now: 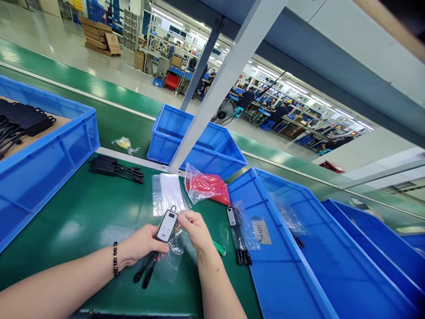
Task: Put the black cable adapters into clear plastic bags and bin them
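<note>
My left hand point(146, 243) is closed around a small black electronic box point(167, 226) with a white front label, a dark window and a loop on top. Two black cables point(149, 271) with connector ends hang below it. Fingers and thumb of my right hand point(195, 228) are pinched together at the box's upper right edge; what they grip is hidden. Under the box, between both hands, is a clear plastic bag point(174, 263). A green stick-like thing point(219, 248) lies partly behind my right wrist. Flat clear bags point(168, 192) lie just beyond the box.
A bag of red pieces point(209, 187) sits by a blue bin point(199, 150) and a white post point(212, 102). Bagged boxes point(235, 230) lean against the right-hand bin point(285, 261). Several black cabled boxes point(113, 168) lie left, near a large blue crate point(49, 173).
</note>
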### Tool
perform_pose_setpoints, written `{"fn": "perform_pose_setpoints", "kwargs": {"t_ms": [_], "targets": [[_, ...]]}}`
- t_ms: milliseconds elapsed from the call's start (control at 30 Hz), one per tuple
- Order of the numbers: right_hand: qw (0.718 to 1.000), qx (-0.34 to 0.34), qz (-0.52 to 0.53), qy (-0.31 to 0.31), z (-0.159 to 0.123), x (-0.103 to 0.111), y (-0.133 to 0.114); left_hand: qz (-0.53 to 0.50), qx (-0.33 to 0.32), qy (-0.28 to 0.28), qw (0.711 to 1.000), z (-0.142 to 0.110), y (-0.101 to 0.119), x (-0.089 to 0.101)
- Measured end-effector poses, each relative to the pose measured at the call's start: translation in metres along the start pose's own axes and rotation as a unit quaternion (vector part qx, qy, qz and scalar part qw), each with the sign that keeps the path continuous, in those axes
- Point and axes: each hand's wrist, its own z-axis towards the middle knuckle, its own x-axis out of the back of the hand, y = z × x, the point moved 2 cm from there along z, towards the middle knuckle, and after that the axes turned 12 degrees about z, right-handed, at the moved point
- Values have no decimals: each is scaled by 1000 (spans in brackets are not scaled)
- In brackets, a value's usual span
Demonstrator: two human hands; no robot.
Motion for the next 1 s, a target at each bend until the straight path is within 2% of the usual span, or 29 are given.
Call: {"fn": "perform_pose_setpoints", "kwargs": {"t_ms": [167, 267, 367, 467, 567, 633, 733, 800, 833, 900, 1000], "targets": [[999, 18, -11, 33, 3, -4, -3, -31, -16, 4, 999, 1, 1, 0], [999, -13, -37, 16, 4, -16, 1, -104, -23, 49, 993, 2, 7, 7], [993, -38, -108, -4, 3, -28, -2, -138, -30, 89, 986, 5, 12, 15], [972, -6, -236, 1, -4, -25, -22, -105, -12, 29, 994, 5, 13, 13], [917, 29, -397, 25, -21, 1, -55, -59, 12, -23, 998, 1, 12, 9], [874, 1, -483, 51, -32, 30, -76, -53, 20, -31, 998, -3, 14, 7], [778, -109, -613, 82, -37, 78, -91, -55, 27, -56, 997, -6, 18, 5], [708, -206, -666, 114, -33, 107, -91, -41, 30, -72, 996, -7, 20, 5], [687, -235, -675, 130, -30, 119, -88, -33, 32, -78, 996, -7, 19, 5], [662, -272, -680, 163, -24, 137, -80, -15, 32, -86, 996, -6, 17, 6], [642, -292, -680, 202, -19, 155, -69, 1, 32, -92, 995, -4, 14, 8]]}}
